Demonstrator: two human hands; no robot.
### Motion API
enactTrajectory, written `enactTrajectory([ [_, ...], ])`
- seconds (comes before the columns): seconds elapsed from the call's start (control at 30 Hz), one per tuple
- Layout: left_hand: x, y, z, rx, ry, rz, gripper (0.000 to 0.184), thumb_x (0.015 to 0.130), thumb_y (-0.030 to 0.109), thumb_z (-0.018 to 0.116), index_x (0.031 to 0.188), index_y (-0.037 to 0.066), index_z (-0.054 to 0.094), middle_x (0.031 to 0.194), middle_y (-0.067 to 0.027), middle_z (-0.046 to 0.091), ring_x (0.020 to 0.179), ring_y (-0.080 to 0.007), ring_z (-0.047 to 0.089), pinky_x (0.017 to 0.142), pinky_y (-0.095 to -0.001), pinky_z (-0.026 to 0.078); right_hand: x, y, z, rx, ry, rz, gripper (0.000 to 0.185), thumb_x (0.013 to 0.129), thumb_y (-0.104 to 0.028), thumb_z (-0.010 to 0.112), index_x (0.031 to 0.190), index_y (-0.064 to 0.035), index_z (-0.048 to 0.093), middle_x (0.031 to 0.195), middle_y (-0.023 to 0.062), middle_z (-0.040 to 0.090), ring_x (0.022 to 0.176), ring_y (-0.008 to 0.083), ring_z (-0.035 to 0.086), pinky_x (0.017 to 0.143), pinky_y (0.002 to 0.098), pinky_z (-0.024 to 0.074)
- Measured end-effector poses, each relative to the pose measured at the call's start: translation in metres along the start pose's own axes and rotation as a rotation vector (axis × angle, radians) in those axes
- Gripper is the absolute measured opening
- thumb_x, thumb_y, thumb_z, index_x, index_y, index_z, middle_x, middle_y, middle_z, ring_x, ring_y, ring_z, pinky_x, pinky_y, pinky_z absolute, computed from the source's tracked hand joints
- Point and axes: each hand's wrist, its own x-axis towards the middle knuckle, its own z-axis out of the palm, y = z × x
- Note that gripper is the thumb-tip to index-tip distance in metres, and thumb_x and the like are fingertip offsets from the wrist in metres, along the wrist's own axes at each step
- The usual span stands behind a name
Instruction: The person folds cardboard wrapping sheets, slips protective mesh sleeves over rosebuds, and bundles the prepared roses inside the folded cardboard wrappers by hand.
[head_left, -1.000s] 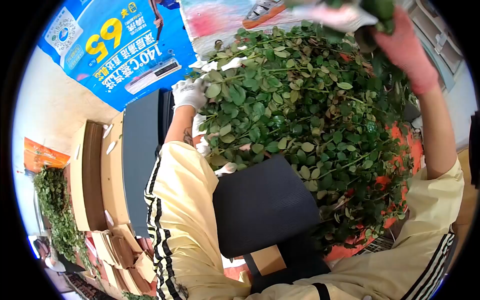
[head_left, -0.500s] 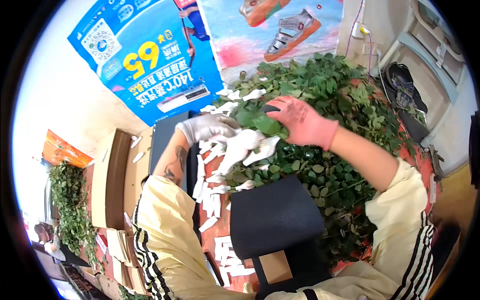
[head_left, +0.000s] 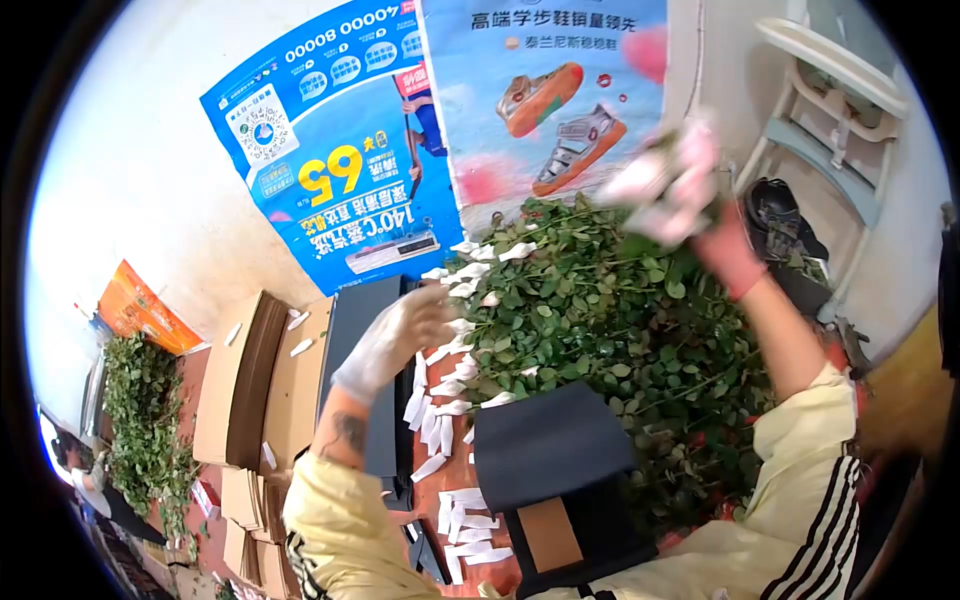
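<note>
My right hand [head_left: 728, 252], in a pinkish-red glove, is raised at the upper right and closed around several roses [head_left: 660, 190]. Their heads look pale pink and white, blurred by motion, with some green leaves below. My left hand [head_left: 395, 335], in a whitish glove, hovers over the dark boards, left of the leaves. Its slightly blurred fingers are loosely apart, and nothing shows in them. Beneath and beside it, white-sleeved flower heads [head_left: 455, 375] line the left edge of a large pile of leafy rose stems [head_left: 600, 300].
A black ridged pad [head_left: 550, 440] stands in front of me. White strips [head_left: 468, 525] lie on the red table. Cardboard sheets [head_left: 235, 380] and dark boards [head_left: 365, 300] are at left. Posters [head_left: 340, 180] cover the wall; a pale high chair [head_left: 850, 110] stands right. Another person [head_left: 90, 485] is far left.
My right hand has lifted up and right with the roses, away from the pile. My left hand has left the white-sleeved flowers and drawn back slightly. The view has tilted upward.
</note>
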Motion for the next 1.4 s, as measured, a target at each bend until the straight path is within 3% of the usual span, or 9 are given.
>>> enactTrajectory([
  [0.17, -0.120, 0.010, 0.006, 0.209, 0.158, -0.007, 0.072, 0.085, 0.054, 0.054, 0.129, -0.002, 0.041, 0.110, -0.0160, 0.059, 0.093, -0.0240, 0.060, 0.084, -0.0400, 0.048, 0.075, 0.099, -0.231, 0.372, 0.980, -0.030, 0.036, 0.082, -0.011, 0.059, 0.116, 0.0010, 0.055, 0.105, 0.0037, 0.061, 0.090, 0.0164, 0.052, 0.085, 0.0305, 0.0403],
  [0.33, -0.196, -0.006, 0.025, 0.131, 0.248, -0.051, 0.075, 0.078, 0.055, 0.063, 0.122, -0.004, 0.047, 0.102, -0.0175, 0.062, 0.089, -0.0236, 0.061, 0.079, -0.0385, 0.049, 0.042, 0.034, -0.353, 0.847, 0.935, -0.254, 0.026, 0.081, -0.007, 0.063, 0.104, 0.0035, 0.058, 0.100, 0.0026, 0.061, 0.083, 0.0167, 0.059, 0.073, 0.0304, 0.0471],
  [0.43, -0.203, 0.005, 0.059, 0.178, 0.331, -0.073, 0.077, 0.076, 0.054, 0.066, 0.121, -0.006, 0.048, 0.100, -0.0174, 0.062, 0.090, -0.0236, 0.060, 0.082, -0.0371, 0.048, 0.031, -0.006, -0.339, 0.481, 1.143, -0.243, 0.032, 0.078, -0.011, 0.064, 0.105, 0.0028, 0.056, 0.106, 0.0046, 0.059, 0.094, 0.0198, 0.057, 0.082, 0.0343, 0.0447],
  [0.63, -0.158, 0.047, 0.151, 0.326, 0.277, 0.228, 0.088, 0.071, 0.051, 0.072, 0.130, -0.005, 0.038, 0.116, -0.0171, 0.055, 0.109, -0.0266, 0.054, 0.096, -0.0387, 0.040, 0.004, -0.077, -0.221, -0.119, 0.864, -0.773, 0.057, 0.069, -0.028, 0.072, 0.117, -0.0045, 0.051, 0.115, 0.0091, 0.056, 0.105, 0.0240, 0.053, 0.093, 0.0369, 0.0407],
  [0.7, -0.134, 0.054, 0.187, 0.377, 0.294, 0.375, 0.091, 0.067, 0.028, 0.079, 0.135, -0.007, 0.029, 0.129, -0.0207, 0.044, 0.118, -0.0288, 0.047, 0.102, -0.0414, 0.034, -0.013, -0.103, -0.182, -0.125, 0.699, -0.948, 0.066, 0.066, -0.033, 0.074, 0.121, -0.0070, 0.049, 0.118, 0.0106, 0.055, 0.109, 0.0254, 0.052, 0.097, 0.0377, 0.0394],
  [0.77, -0.111, 0.060, 0.218, 0.575, 0.309, 0.436, 0.110, 0.061, 0.044, 0.081, 0.140, -0.004, 0.021, 0.135, -0.0200, 0.038, 0.127, -0.0314, 0.037, 0.104, -0.0436, 0.031, -0.031, -0.124, -0.143, 0.053, 0.478, -1.009, 0.070, 0.056, -0.027, 0.080, 0.116, -0.0062, 0.052, 0.109, 0.0110, 0.058, 0.100, 0.0264, 0.056, 0.091, 0.0370, 0.0439],
  [0.93, -0.084, 0.042, 0.271, 0.931, 0.217, 0.772, 0.069, 0.063, 0.025, 0.079, 0.118, -0.002, 0.048, 0.119, -0.0198, 0.050, 0.114, -0.0351, 0.046, 0.103, -0.0424, 0.030, -0.138, -0.140, -0.060, 0.265, 0.096, -0.787, 0.070, 0.056, -0.018, 0.079, 0.118, -0.0041, 0.050, 0.116, 0.0157, 0.052, 0.108, 0.0360, 0.051, 0.093, 0.0434, 0.0422],
  [1.07, -0.099, 0.018, 0.279, 0.681, 0.243, 0.636, 0.050, 0.064, 0.017, 0.078, 0.106, -0.001, 0.056, 0.101, -0.0120, 0.057, 0.093, -0.0266, 0.054, 0.086, -0.0375, 0.042, -0.200, -0.140, 0.002, 0.780, -0.141, -0.257, 0.066, 0.059, -0.017, 0.077, 0.118, -0.0050, 0.051, 0.127, 0.0147, 0.046, 0.120, 0.0345, 0.042, 0.101, 0.0426, 0.0339],
  [1.4, -0.116, -0.006, 0.282, 0.440, 0.462, 0.564, 0.067, 0.075, 0.005, 0.068, 0.131, -0.006, 0.032, 0.121, -0.0168, 0.049, 0.110, -0.0233, 0.052, 0.094, -0.0344, 0.042, -0.220, -0.149, 0.013, 0.387, 0.043, -0.570, 0.069, 0.052, -0.011, 0.074, 0.115, -0.0035, 0.049, 0.121, 0.0167, 0.047, 0.113, 0.0382, 0.045, 0.093, 0.0481, 0.0404],
])
